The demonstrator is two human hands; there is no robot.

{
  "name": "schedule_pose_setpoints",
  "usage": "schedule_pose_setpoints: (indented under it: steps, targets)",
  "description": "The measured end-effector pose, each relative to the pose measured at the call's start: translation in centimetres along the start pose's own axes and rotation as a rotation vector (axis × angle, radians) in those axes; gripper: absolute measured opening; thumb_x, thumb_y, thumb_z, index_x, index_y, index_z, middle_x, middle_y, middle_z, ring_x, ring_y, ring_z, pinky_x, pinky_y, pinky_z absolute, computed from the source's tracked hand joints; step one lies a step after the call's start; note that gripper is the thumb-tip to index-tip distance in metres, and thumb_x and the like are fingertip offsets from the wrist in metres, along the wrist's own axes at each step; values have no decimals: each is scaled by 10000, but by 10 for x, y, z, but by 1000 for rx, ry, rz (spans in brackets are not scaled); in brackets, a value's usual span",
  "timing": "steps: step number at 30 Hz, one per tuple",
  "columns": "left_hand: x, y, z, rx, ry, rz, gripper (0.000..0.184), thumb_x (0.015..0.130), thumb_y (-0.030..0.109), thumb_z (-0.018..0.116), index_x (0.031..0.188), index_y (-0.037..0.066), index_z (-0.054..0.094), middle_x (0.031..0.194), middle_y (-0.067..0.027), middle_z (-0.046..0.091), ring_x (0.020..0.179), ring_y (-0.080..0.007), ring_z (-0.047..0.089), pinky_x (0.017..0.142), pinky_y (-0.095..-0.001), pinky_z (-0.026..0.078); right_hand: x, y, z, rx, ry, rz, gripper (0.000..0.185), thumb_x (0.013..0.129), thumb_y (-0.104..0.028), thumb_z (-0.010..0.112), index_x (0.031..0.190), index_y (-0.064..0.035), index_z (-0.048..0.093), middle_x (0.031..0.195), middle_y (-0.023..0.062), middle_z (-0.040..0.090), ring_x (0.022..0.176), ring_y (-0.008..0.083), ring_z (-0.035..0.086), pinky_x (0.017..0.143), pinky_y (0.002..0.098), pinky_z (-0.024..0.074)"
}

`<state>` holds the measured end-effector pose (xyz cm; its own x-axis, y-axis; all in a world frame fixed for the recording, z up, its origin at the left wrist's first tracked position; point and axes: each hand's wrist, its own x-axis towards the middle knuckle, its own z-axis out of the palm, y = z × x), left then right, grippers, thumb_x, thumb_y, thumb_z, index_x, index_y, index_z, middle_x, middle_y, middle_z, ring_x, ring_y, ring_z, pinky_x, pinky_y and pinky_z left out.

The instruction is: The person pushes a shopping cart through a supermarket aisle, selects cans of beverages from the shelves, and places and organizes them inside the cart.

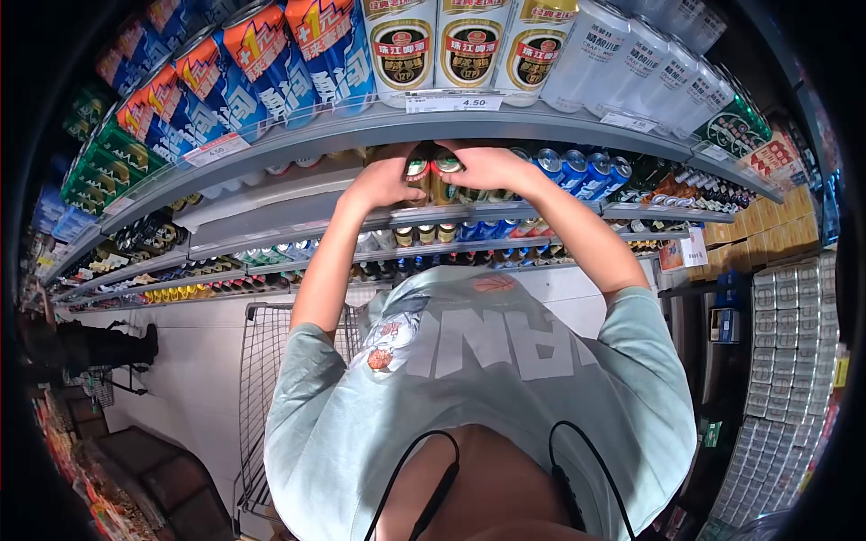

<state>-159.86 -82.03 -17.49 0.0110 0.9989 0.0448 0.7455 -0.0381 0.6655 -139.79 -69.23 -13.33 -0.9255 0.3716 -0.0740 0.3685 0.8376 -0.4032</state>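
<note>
My left hand [386, 183] reaches into the shelf level below the top one, its thumb and fingers curved around a gold drink can [417, 169] with a dark green top label. Close on its right, my right hand [492, 169] curls around a second gold can [444, 192] with red near its top. The two cans stand upright side by side between my hands. Part of my fingers is hidden under the front edge of the upper shelf [361, 126].
Beer cans [403, 45] line the upper shelf above my hands. Blue cans [575, 169] stand to the right on the same level. A wire shopping cart [271, 361] is at my left. Stacked can packs [776, 388] rise at the right. Another person [99, 343] is at far left.
</note>
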Motion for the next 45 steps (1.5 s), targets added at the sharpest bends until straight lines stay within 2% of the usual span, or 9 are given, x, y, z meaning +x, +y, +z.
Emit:
schedule_pose_setpoints:
  steps: [1, 7, 11, 14, 20, 26, 36, 39, 45]
  targets:
    - [7, -4, -1, 69, -64, -6, 982, 680, 184, 869, 1505, 87, 346, 1440, -219, 496, 1309, -350, 507, 1085, -404, 425, 12, 7, 6, -6, -39, -54, 817, 851, -378, 700, 1513, -80, 325, 1367, 269, 545, 1266, 391, 542, 1031, 422, 452]
    - [26, -33, 14, 18, -56, 100, 946, 631, 101, 866, 1457, 105, 403, 1394, -197, 531, 1290, -366, 514, 1074, -405, 435, 55, 49, 42, 100, -324, -188, 905, 681, -146, 781, 1466, -13, 350, 1398, 272, 490, 1303, 413, 474, 1069, 408, 406]
    - [22, -25, 17, 47, 4, -14, 912, 636, 71, 835, 1442, 119, 411, 1356, -234, 545, 1251, -419, 521, 1007, -430, 471, 49, 37, 48, -123, 37, -283, 695, 668, -128, 719, 1307, 8, 480, 1135, 279, 626, 1067, 424, 610, 906, 431, 498]
    - [16, 1, 4, 48, -47, -177, 901, 629, 74, 842, 1427, 104, 424, 1326, -245, 564, 1235, -430, 529, 995, -437, 474, 54, 30, 35, -78, -286, -91, 915, 642, -166, 785, 1437, -7, 362, 1344, 287, 522, 1253, 417, 516, 1048, 400, 425]
    - [23, -18, 16, 89, 29, -94, 972, 573, 99, 905, 1422, 75, 432, 1393, -232, 522, 1298, -422, 479, 1035, -439, 463, 57, 40, 48, -132, -109, -177, 1018, 634, -191, 804, 1497, -29, 290, 1349, 305, 509, 1265, 438, 503, 1060, 429, 417]
    - [21, -21, 24, 95, 134, -59, 895, 597, 67, 859, 1396, 67, 458, 1305, -270, 568, 1230, -459, 521, 976, -456, 483, 55, 27, 50, -177, 21, -154, 885, 625, -171, 794, 1397, 19, 404, 1286, 286, 558, 1187, 439, 549, 1009, 459, 447]
    - [10, -14, 47, -15, 297, -179, 747, 604, 36, 785, 1295, 53, 503, 1105, -305, 638, 1053, -491, 587, 860, -510, 516, 61, 28, 54, -171, -189, -104, 557, 683, -142, 711, 1191, 26, 557, 1108, 274, 641, 1047, 430, 619, 887, 457, 507]
    - [-5, -14, 64, 21, 426, -165, 712, 596, 32, 818, 1245, 56, 527, 1189, -243, 609, 1098, -458, 586, 891, -489, 511, 48, 22, 60, -172, 143, -176, 451, 712, -104, 661, 1143, -3, 577, 1044, 244, 669, 1028, 424, 631, 864, 486, 514]
    - [-42, 3, 78, -44, 695, -183, 727, 587, -49, 839, 1241, 65, 541, 1242, -169, 557, 1155, -409, 563, 964, -448, 488, 25, -19, 31, -174, -21, -32, 503, 703, -51, 691, 1191, -22, 570, 1131, 229, 660, 1067, 402, 648, 863, 489, 537]
